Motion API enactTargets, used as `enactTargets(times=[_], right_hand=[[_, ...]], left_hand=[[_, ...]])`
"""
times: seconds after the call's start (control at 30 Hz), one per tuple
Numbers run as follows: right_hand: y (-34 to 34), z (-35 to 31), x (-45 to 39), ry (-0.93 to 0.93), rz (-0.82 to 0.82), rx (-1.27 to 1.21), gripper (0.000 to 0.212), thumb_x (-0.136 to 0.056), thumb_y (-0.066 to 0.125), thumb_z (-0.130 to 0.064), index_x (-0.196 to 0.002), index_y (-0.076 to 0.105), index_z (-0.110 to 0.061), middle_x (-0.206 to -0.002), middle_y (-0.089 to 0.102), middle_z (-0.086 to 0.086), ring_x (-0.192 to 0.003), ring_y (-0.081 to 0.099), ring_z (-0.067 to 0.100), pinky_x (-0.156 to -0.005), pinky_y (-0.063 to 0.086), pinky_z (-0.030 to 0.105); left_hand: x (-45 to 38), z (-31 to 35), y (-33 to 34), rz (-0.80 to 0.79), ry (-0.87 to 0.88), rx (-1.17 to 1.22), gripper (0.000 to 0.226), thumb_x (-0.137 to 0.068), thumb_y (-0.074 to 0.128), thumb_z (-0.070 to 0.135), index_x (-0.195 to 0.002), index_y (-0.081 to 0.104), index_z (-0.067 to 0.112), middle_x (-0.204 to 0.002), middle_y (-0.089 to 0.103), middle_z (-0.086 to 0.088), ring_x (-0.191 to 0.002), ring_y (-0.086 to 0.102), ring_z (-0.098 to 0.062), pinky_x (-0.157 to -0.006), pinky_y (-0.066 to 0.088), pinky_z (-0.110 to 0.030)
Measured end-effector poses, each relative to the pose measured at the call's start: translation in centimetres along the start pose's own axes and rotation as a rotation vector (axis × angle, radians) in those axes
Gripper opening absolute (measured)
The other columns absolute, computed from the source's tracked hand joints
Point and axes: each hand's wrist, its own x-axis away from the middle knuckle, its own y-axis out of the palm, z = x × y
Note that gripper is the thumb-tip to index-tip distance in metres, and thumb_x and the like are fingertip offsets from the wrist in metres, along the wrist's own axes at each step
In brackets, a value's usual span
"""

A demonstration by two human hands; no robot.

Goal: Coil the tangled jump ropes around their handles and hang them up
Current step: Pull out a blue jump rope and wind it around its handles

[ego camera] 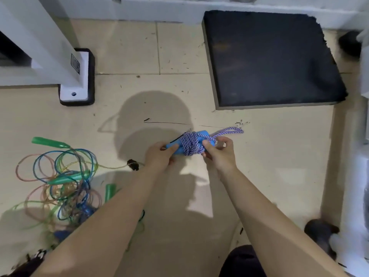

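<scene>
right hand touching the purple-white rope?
Touching. Head view: right hand fingers pinch the purple-white rope wound on the blue handles.

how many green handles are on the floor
3: one at the pile's top left, one lying across the tangle, one at its right beside the forearm. More may be hidden.

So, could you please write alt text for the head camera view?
Two hands, left hand and right hand, hold blue handles wrapped in purple-and-white rope above a beige tiled floor. A tangle of coloured ropes lies at left; a dark mat sits beyond.
</scene>
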Motion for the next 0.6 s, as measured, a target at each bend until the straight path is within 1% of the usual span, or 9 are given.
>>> enactTargets(times=[0.1, 0.2, 0.27, 0.33, 0.37, 0.43, 0.47, 0.53, 0.6], right_hand=[[0.7, -0.1, 1.3, -0.010, 0.168, -0.111, 0.042, -0.086, 0.073, -0.009, -0.103, 0.035, -0.011, -0.076, 0.050, 0.006, -0.050, 0.052, 0.018, -0.051, 0.051, 0.024], [2.2, 0.8, 3.6, -0.081, 0.279, 0.068, 0.036, -0.084, 0.072, -0.031, -0.082, 0.038, -0.018, -0.076, 0.052, 0.008, -0.060, 0.054, 0.025, -0.059, 0.052, 0.036], [4.3, 1.9, 5.8, -0.104, 0.195, 0.160, 0.038, -0.077, 0.068, -0.040, -0.069, 0.036, -0.021, -0.069, 0.046, 0.007, -0.062, 0.049, 0.025, -0.063, 0.049, 0.044], [7.3, 3.5, 8.2, -0.087, 0.005, 0.262, 0.037, -0.077, 0.068, -0.042, -0.066, 0.039, -0.021, -0.065, 0.045, 0.005, -0.061, 0.046, 0.022, -0.061, 0.047, 0.040], [8.8, 4.5, 9.2, -0.101, -0.095, 0.362, 0.036, -0.079, 0.069, -0.043, -0.068, 0.043, -0.021, -0.066, 0.048, 0.002, -0.061, 0.049, 0.020, -0.063, 0.048, 0.039], [11.5, 6.2, 11.0, -0.153, -0.282, 0.550, 0.029, -0.081, 0.072, -0.044, -0.082, 0.053, -0.022, -0.083, 0.056, -0.002, -0.071, 0.053, 0.014, -0.069, 0.049, 0.032], [12.7, 7.0, 11.7, -0.172, -0.360, 0.612, 0.032, -0.081, 0.074, -0.043, -0.096, 0.056, -0.022, -0.098, 0.055, -0.003, -0.082, 0.053, 0.013, -0.075, 0.048, 0.029], [14.6, 8.3, 12.6, -0.207, -0.447, 0.714, 0.058, -0.079, 0.077, -0.042, -0.125, 0.049, -0.021, -0.120, 0.042, -0.006, -0.101, 0.047, 0.013, -0.087, 0.043, 0.028], [15.8, 9.3, 13.0, -0.236, -0.479, 0.825, 0.073, -0.075, 0.080, -0.043, -0.134, 0.043, -0.022, -0.126, 0.037, -0.005, -0.107, 0.042, 0.011, -0.088, 0.037, 0.024]], left_hand=[[1.0, 0.2, -1.1, 0.027, 0.034, -0.055, 0.032, -0.087, 0.072, 0.033, -0.111, 0.063, 0.014, -0.099, 0.070, -0.008, -0.072, 0.071, -0.026, -0.078, 0.060, -0.043], [3.1, -0.1, -4.5, 0.101, 0.058, -0.186, 0.029, -0.089, 0.069, 0.031, -0.113, 0.063, 0.018, -0.094, 0.065, 0.003, -0.073, 0.065, -0.015, -0.065, 0.050, -0.026], [5.0, -1.3, -8.4, 0.208, 0.101, -0.346, 0.024, -0.090, 0.067, 0.035, -0.108, 0.066, 0.020, -0.098, 0.062, 0.005, -0.086, 0.062, -0.014, -0.070, 0.042, -0.023], [6.9, -3.4, -12.8, 0.375, 0.213, -0.485, 0.030, -0.087, 0.064, 0.041, -0.107, 0.070, 0.019, -0.105, 0.061, 0.003, -0.099, 0.060, -0.020, -0.078, 0.041, -0.028], [7.8, -4.6, -15.0, 0.463, 0.258, -0.547, 0.036, -0.083, 0.063, 0.047, -0.107, 0.070, 0.021, -0.110, 0.061, 0.001, -0.107, 0.056, -0.023, -0.085, 0.040, -0.031], [9.3, -6.8, -18.6, 0.576, 0.200, -0.606, 0.049, -0.076, 0.069, 0.056, -0.115, 0.067, 0.027, -0.132, 0.054, -0.003, -0.126, 0.043, -0.028, -0.103, 0.034, -0.039], [9.8, -7.8, -20.0, 0.559, 0.125, -0.628, 0.059, -0.074, 0.074, 0.058, -0.125, 0.062, 0.031, -0.144, 0.045, -0.004, -0.134, 0.035, -0.029, -0.109, 0.029, -0.043], [10.2, -9.8, -22.1, 0.414, 0.003, -0.634, 0.086, -0.067, 0.081, 0.059, -0.142, 0.045, 0.038, -0.157, 0.029, -0.005, -0.143, 0.024, -0.030, -0.114, 0.025, -0.047], [10.1, -11.4, -23.0, 0.307, -0.032, -0.577, 0.104, -0.062, 0.086, 0.056, -0.149, 0.032, 0.040, -0.157, 0.026, -0.006, -0.144, 0.023, -0.030, -0.115, 0.028, -0.046]])
